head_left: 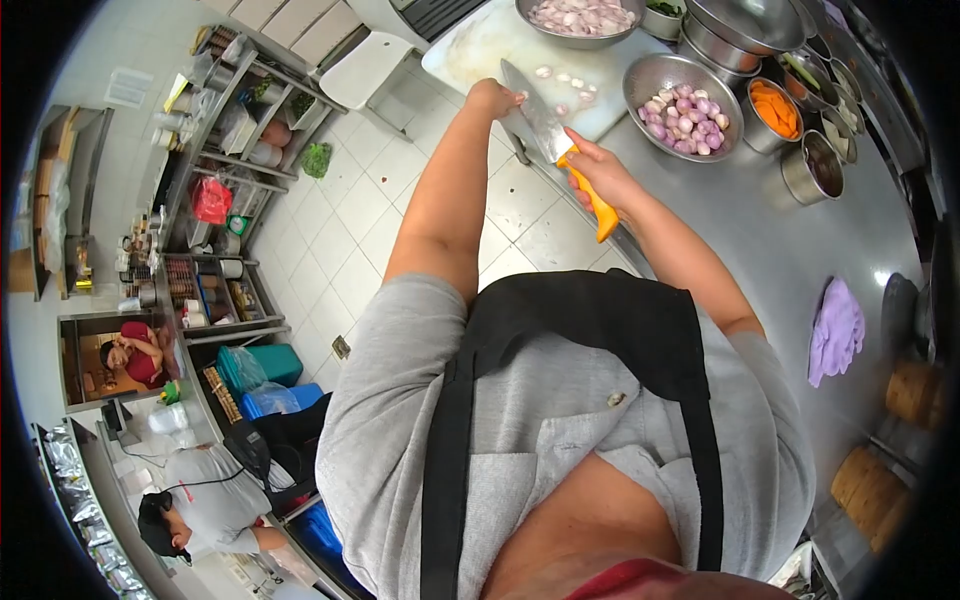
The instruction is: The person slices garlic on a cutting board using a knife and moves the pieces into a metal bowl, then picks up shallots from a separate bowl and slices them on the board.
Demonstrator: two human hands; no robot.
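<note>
My right hand [608,178] is wrapped round the yellow handle of a chef's knife [538,110]. Its broad blade points up and left over the near edge of a white cutting board [470,55]. Close beside the blade, my left hand [492,98] has its fingers curled together at the board's edge; whatever they pinch is too small to make out. Several peeled, pale shallots [563,77] lie on the board just past the blade. To the right stands a metal colander [633,95] of whole purple-white shallots [685,120]. Sliced shallots [580,15] fill a metal bowl [580,42] at the back.
Right of the colander are a pot of cut carrots [773,108], a metal pot [812,170] and stacked bowls [745,25]. A purple cloth [837,330] lies on the steel counter [740,215]. Leftward are a white stool [365,70], shelves [225,130] and a co-worker [215,500].
</note>
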